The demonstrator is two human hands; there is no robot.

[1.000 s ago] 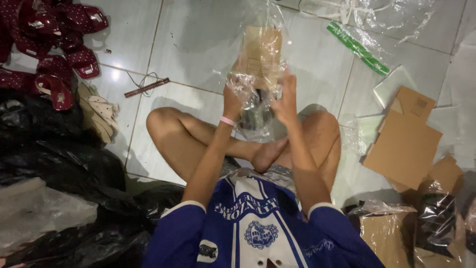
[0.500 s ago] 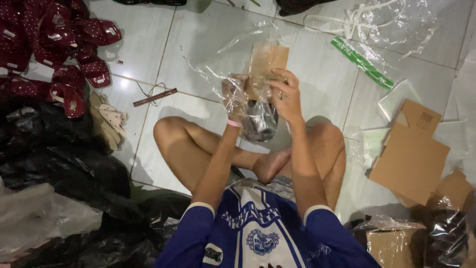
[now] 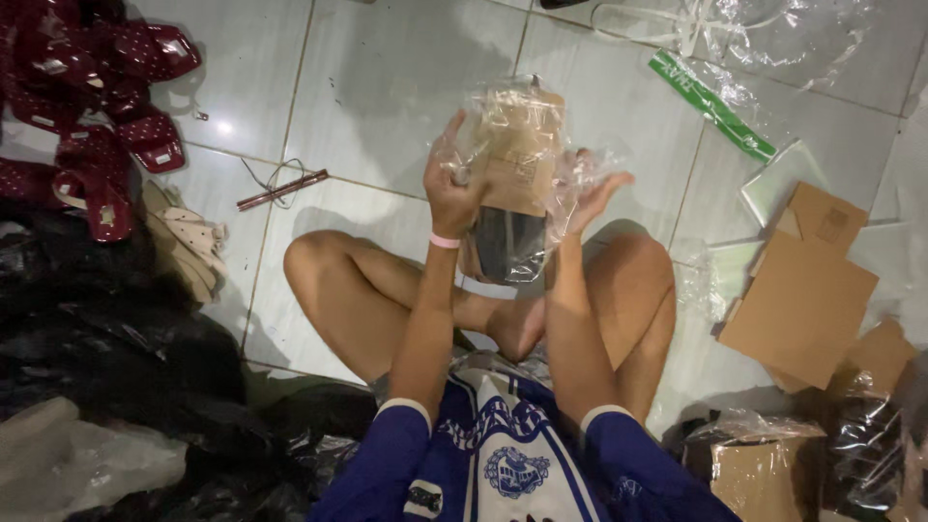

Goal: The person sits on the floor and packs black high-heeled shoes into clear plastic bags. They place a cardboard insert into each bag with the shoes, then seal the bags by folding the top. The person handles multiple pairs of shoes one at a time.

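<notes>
I sit cross-legged on a white tiled floor and hold a clear plastic bag (image 3: pixel 522 159) up in front of me. Inside it are a brown cardboard sheet (image 3: pixel 519 145) at the top and a dark shoe-like item (image 3: pixel 505 246) at the bottom. My left hand (image 3: pixel 452 188), with a pink band on the wrist, grips the bag's left edge. My right hand (image 3: pixel 592 193) is at the bag's right edge, fingers spread against the loose plastic.
Dark red studded sandals (image 3: pixel 106 106) lie at the far left, with beige sandals (image 3: pixel 184 246) below them. Black plastic bags (image 3: pixel 126 377) fill the lower left. Cardboard pieces (image 3: pixel 802 290) and clear bags (image 3: pixel 764 29) lie at the right. A thin brown stick (image 3: pixel 282 189) rests on the tiles.
I have lifted the bag slightly and turned it; my right hand has loosened from a grip to spread fingers on the plastic. My view has shifted a little toward the floor ahead.
</notes>
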